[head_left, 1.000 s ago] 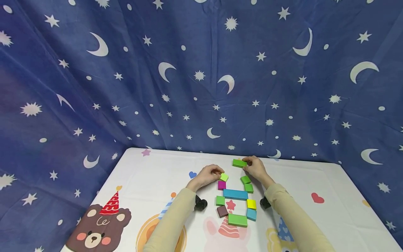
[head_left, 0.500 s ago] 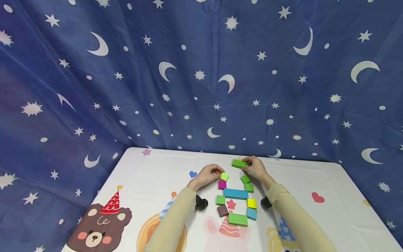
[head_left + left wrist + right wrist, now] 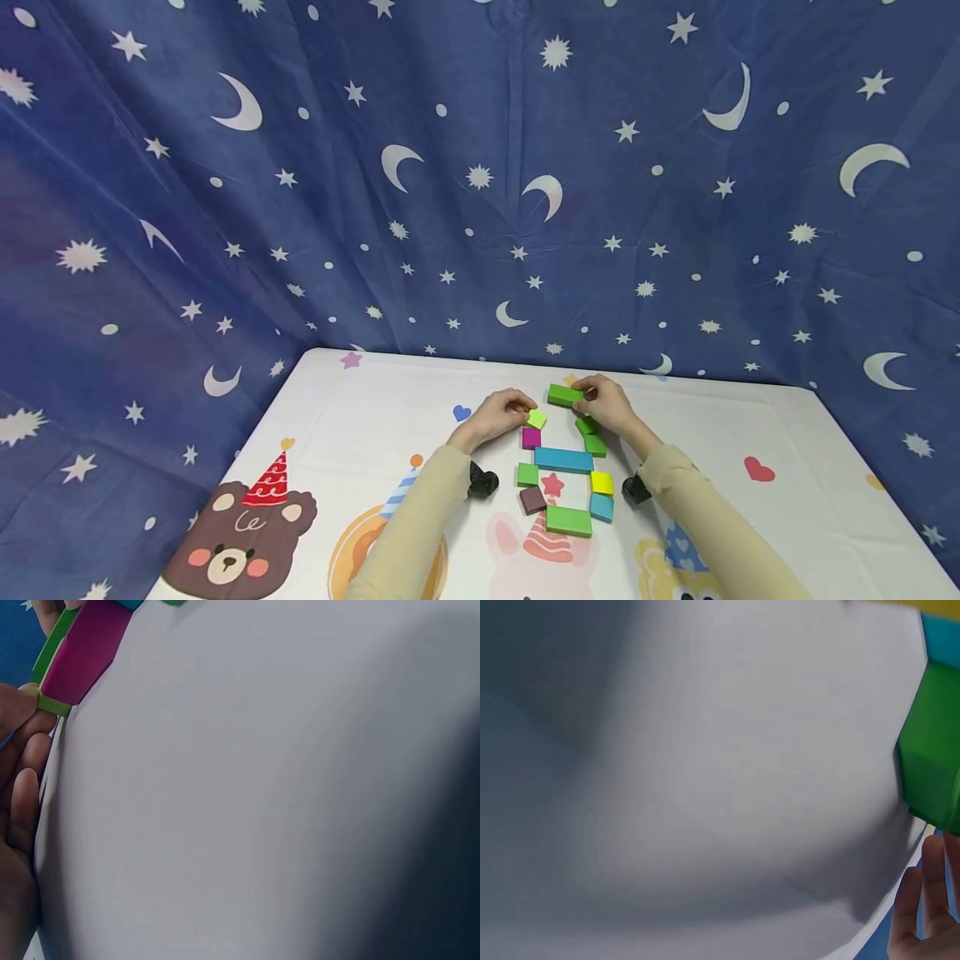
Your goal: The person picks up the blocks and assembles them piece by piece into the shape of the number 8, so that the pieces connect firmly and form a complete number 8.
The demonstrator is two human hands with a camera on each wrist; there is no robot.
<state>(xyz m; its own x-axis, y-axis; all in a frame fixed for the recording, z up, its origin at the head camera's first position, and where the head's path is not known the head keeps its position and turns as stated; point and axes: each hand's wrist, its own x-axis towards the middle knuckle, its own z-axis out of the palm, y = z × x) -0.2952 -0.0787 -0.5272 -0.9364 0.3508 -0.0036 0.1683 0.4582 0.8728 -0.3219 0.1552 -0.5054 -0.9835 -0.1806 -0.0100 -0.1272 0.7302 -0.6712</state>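
Note:
At the top left of a block outline, my left hand [image 3: 495, 417] pinches a lime-green block [image 3: 536, 419] between thumb and finger. This block touches a magenta block [image 3: 531, 438], also visible beside the fingers in the left wrist view. My right hand [image 3: 606, 404] grips the right end of a long green block [image 3: 564, 395] at the far side of the table. Just below that hand lie two smaller green blocks [image 3: 595, 446], one partly hidden. A long blue block [image 3: 562, 460] spans the middle. In the right wrist view, only some fingers [image 3: 934, 892] show, under a green block.
The lower loop has a small green block [image 3: 527, 474], a brown block [image 3: 533, 500], a long light-green block [image 3: 568, 521], a yellow block [image 3: 602, 482] and a short blue block [image 3: 602, 507]. A printed white cloth [image 3: 712, 442] covers the table; a starry curtain [image 3: 420, 233] hangs behind.
My right hand has moved the long green block a little to the left and nearer, toward the lime-green block. My left hand stays at the lime-green block.

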